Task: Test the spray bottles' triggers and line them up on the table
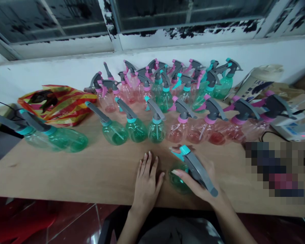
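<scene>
A green spray bottle (181, 181) with a grey and teal trigger head stands near the table's front edge. Wrapped around its neck below the head is my right hand (200, 184); some of the fingers are hidden behind the bottle. My left hand (147, 179) lies flat on the wooden table (96, 173), fingers stretched out, just left of that bottle and apart from it. Beyond my hands runs a row of spray bottles, with green ones (157, 130) toward the left and pink ones (179, 130) toward the right.
Several more spray bottles (165, 98) crowd together by the wall. Two green ones (66, 139) stand at the far left. A red and yellow striped bag (63, 105) lies behind them. At the right are a printed bag (259, 81), a white device (295, 127) and cables.
</scene>
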### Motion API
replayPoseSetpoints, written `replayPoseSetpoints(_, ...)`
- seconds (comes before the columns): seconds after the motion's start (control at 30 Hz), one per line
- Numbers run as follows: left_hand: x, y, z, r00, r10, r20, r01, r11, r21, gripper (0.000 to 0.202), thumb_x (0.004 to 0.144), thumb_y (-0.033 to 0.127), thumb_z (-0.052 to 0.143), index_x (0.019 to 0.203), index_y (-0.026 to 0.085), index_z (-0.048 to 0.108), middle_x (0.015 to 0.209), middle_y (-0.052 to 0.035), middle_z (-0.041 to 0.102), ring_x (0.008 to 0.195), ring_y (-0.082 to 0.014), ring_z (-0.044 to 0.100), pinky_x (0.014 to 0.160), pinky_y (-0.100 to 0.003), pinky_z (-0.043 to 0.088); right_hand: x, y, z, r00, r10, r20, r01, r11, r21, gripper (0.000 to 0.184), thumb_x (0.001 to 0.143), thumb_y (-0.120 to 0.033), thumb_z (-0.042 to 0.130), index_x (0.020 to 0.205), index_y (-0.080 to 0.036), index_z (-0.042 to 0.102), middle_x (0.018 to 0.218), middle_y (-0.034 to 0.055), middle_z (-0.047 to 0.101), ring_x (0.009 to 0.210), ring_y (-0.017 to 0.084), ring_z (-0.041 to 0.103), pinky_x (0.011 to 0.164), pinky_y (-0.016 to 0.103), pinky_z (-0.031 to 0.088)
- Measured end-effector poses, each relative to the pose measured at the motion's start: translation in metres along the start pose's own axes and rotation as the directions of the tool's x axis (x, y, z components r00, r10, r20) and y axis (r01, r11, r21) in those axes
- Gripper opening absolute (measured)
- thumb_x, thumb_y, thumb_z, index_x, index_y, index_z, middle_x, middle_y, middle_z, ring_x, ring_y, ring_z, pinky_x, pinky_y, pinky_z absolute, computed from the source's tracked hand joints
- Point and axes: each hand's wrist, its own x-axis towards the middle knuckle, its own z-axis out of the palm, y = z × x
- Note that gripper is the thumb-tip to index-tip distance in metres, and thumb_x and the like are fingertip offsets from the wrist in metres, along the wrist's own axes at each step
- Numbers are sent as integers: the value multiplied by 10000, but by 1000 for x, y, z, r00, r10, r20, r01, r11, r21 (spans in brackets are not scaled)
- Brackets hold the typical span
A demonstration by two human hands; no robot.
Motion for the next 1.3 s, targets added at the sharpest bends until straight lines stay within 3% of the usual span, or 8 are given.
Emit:
replayPoseSetpoints(0.17,1,1,0,1000,-15,5,15,1000,-5,513,978,341,439,1456,168,364,1535,-177,368,1447,-303,280,1131,-543,328,0,3,2,999,31,-25,-30,999,28,163,865,-294,633,1023,-262,607,946,34,726,896,205,714,793,311,581)
replayPoseSetpoints(0.3,1,1,0,1000,-15,5,15,1000,-6,508,975,339,445,1444,150,385,1526,-185,380,1442,-306,293,1132,-540,328,0,6,4,999,39,-35,-38,999,37,122,872,-302,615,987,-262,617,851,17,729,773,191,722,718,297,588)
replayPoseSetpoints(0.5,1,2,-1,1000,3,-11,-3,999,32,498,985,336,432,1443,148,379,1523,-173,391,1441,-297,296,1124,-524,352,-1,7,1,999,27,32,-28,998,51,277,879,-300,615,1151,-252,594,1055,60,710,999,227,687,853,355,572)
replayPoseSetpoints(0.6,2,2,-2,1000,5,-15,-4,999,52,492,988,337,425,1438,141,390,1516,-167,405,1437,-294,307,1123,-508,360,-2,9,1,998,27,52,-30,998,51,327,879,-292,615,1202,-260,583,1067,53,707,1017,232,681,879,377,569)
replayPoseSetpoints(0.83,2,3,-3,1000,17,-11,-16,997,71,490,979,317,446,1418,103,411,1511,-192,402,1432,-306,316,1118,-513,364,-4,8,1,999,25,26,-26,999,34,437,867,-290,633,1296,-260,553,1234,77,670,1166,266,626,951,416,549)
replayPoseSetpoints(1.3,2,4,-3,1000,10,11,-10,996,91,494,984,327,436,1428,113,400,1528,-180,378,1437,-303,305,1121,-510,356,-6,11,0,994,59,96,-62,998,28,442,896,-266,587,1331,-306,519,1258,72,655,1251,290,562,1036,472,493)
